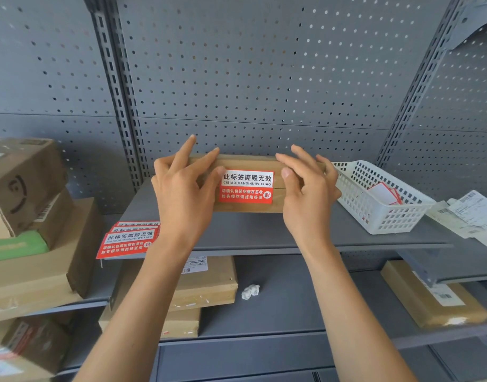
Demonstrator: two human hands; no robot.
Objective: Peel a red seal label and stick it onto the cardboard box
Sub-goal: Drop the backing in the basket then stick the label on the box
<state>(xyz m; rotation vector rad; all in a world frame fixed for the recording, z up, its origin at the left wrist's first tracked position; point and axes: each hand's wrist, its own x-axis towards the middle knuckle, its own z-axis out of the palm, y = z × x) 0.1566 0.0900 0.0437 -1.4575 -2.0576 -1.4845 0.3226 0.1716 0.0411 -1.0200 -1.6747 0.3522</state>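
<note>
A flat cardboard box [246, 162] lies on the grey shelf in the middle of the head view. A red and white seal label [247, 186] lies across the seam on the box's near face. My left hand [181, 188] grips the box's left end, its thumb touching the label's left edge. My right hand [305, 188] grips the right end, thumb beside the label's right edge. A stack of the same red seal labels [128, 239] lies at the shelf's front left corner.
A white plastic basket [380, 199] with peeled backing papers stands at right on the grey shelf [264, 230]. Shipping slips [471, 213] lie farther right. Stacked cardboard parcels [24, 194] fill the left. More boxes and a crumpled paper ball [250, 291] sit on lower shelves.
</note>
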